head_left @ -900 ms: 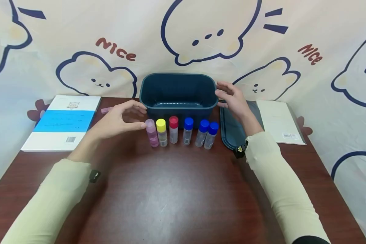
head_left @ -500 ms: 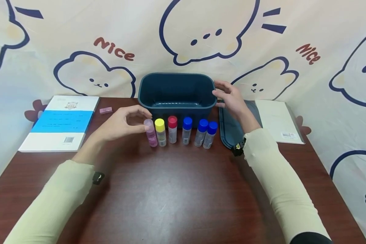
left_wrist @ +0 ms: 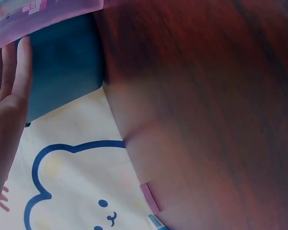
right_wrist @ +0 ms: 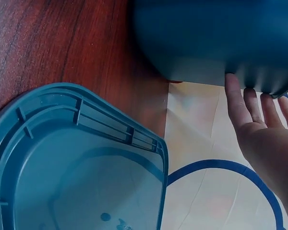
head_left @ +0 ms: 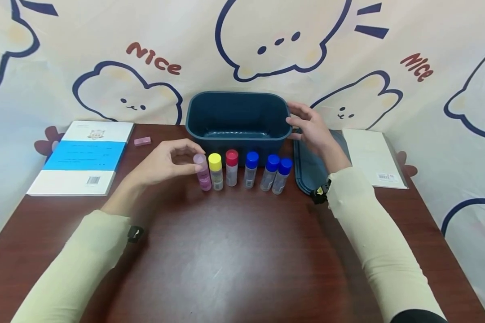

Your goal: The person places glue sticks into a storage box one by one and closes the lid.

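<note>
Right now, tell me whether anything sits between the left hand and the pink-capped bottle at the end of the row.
Nothing visible does. The left hand already has its fingers at the pink-capped translucent bottle, which stands upright at the left end of the row, beside the yellow-capped bottle.
</note>
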{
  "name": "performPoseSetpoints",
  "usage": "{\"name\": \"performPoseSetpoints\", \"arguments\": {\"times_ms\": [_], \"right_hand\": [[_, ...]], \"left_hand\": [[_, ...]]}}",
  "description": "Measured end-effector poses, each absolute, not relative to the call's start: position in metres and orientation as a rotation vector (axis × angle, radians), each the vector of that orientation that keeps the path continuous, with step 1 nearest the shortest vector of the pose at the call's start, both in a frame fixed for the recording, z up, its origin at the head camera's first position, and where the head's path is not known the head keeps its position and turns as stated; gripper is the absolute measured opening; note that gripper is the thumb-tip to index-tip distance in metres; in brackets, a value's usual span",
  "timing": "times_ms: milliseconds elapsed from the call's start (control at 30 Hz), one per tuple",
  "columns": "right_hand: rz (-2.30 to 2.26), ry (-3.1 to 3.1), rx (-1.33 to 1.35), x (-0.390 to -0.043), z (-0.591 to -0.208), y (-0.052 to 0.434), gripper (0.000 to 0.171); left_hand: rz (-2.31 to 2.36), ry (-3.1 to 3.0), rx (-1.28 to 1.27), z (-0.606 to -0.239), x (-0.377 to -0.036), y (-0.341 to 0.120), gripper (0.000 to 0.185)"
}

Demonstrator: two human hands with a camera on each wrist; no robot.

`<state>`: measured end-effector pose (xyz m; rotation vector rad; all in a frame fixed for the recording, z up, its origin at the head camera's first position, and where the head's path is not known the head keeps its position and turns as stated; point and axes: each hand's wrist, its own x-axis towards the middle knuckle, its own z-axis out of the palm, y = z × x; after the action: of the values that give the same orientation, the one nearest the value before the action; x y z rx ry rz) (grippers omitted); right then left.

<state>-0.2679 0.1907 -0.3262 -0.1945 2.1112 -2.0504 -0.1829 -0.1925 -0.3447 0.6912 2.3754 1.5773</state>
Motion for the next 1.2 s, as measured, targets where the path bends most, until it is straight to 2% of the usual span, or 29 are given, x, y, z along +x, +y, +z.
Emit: {"name": "performPoseSetpoints", "arguments": {"times_ms": [933, 1200], "right_hand": [[-2.074, 2.087, -0.177, -0.265, -0.330, 0.192, 0.052], [-2.041, 2.096, -0.178, -0.265, -0.327, 0.192, 0.052]], "left_hand": [[1.446, 2.531, 0.563, -0.321, -0.182, -0.200, 0.033], [1.551, 2.569, 0.515, -0.310, -0.180, -0.210, 0.032]]}}
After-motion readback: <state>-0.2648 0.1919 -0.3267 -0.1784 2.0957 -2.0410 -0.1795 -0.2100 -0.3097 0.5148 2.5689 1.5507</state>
